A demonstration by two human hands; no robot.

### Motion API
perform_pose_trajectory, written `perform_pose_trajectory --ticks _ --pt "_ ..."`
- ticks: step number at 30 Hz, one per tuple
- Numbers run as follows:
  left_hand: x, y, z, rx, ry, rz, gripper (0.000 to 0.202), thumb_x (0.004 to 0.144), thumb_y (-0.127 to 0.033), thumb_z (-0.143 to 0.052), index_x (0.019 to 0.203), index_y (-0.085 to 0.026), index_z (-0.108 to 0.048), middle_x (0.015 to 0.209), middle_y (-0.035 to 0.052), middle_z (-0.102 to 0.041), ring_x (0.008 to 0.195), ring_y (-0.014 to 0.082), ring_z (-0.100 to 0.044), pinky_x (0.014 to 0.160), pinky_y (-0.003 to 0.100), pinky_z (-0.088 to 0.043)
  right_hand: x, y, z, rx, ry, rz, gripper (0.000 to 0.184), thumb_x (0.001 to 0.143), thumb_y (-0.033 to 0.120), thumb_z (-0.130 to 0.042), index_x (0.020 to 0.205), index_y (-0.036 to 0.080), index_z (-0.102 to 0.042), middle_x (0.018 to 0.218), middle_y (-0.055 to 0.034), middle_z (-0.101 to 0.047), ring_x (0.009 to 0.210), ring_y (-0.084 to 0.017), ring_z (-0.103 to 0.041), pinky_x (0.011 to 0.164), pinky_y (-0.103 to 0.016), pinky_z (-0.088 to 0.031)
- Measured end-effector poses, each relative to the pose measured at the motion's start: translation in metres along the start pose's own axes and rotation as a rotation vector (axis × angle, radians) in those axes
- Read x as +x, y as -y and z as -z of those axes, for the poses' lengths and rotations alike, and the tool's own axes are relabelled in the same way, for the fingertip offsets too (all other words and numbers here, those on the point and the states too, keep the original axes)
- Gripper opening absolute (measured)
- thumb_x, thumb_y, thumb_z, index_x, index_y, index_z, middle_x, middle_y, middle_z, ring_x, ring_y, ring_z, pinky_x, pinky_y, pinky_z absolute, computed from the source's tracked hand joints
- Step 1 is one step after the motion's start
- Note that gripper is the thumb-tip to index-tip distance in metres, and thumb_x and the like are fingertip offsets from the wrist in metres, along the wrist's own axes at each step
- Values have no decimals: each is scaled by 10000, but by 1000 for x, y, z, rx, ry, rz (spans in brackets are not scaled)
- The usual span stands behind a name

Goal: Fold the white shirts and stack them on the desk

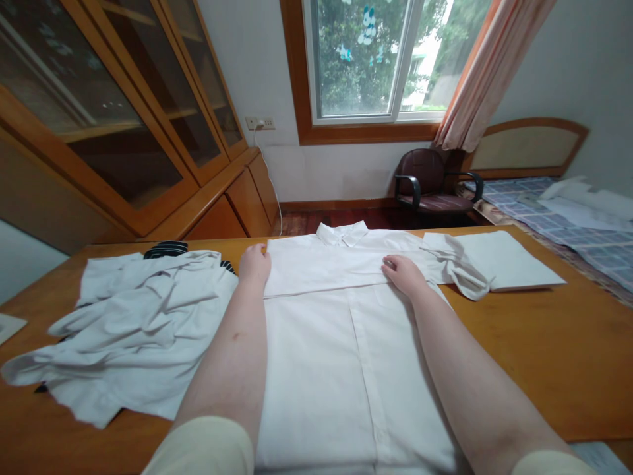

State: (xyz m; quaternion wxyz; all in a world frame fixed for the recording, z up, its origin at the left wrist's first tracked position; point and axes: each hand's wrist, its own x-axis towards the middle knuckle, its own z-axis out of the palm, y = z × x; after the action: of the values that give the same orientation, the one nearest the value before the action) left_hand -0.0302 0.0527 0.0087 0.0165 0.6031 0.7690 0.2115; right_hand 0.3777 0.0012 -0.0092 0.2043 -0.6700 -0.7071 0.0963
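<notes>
A white shirt (341, 343) lies flat on the wooden table (554, 343), collar (342, 232) at the far end, with a sleeve folded across its chest. My left hand (254, 264) rests on the shirt's left shoulder edge, fingers curled down onto the cloth. My right hand (401, 272) presses on the folded sleeve near the right shoulder, fingers bent and pinching the fabric. The sleeve's cuff end (457, 267) trails off to the right.
A pile of crumpled white garments (133, 330) lies left of the shirt, with a dark striped piece (165, 249) behind it. A folded white shirt (504, 260) sits at the right. Beyond the table stand a dark armchair (435, 185), wooden cabinets (148, 132) and a bed (568, 211).
</notes>
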Motion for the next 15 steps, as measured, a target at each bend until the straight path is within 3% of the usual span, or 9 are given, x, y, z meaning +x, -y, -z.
perform_pose_trajectory --ticks 4,8,15 --pt "-7 -21 -11 134 180 -202 512 867 -374 -428 1305 -113 -485 1423 159 -404 1320 284 -346 1084 379 -269 0 -1 0 12 4 -6 353 832 346 -504 1110 178 -644 1179 -73 -630 1092 -205 -548 956 -290 -384" --pt "-15 -30 -23 240 370 -185 680 893 -481 -329 1437 -77 -275 1520 185 -185 1400 304 -154 1116 456 -164 1 -3 -2 31 -2 5 349 828 344 -508 1094 168 -649 1165 -87 -634 1077 -211 -555 947 -301 -392" --pt "-11 -22 -19 249 389 -164 759 847 -625 -294 1468 -194 -233 1543 110 -130 1409 294 -119 1108 508 -158 1 -3 -2 44 -19 5 330 823 324 -514 1082 170 -650 1132 -94 -649 1052 -213 -567 931 -309 -402"
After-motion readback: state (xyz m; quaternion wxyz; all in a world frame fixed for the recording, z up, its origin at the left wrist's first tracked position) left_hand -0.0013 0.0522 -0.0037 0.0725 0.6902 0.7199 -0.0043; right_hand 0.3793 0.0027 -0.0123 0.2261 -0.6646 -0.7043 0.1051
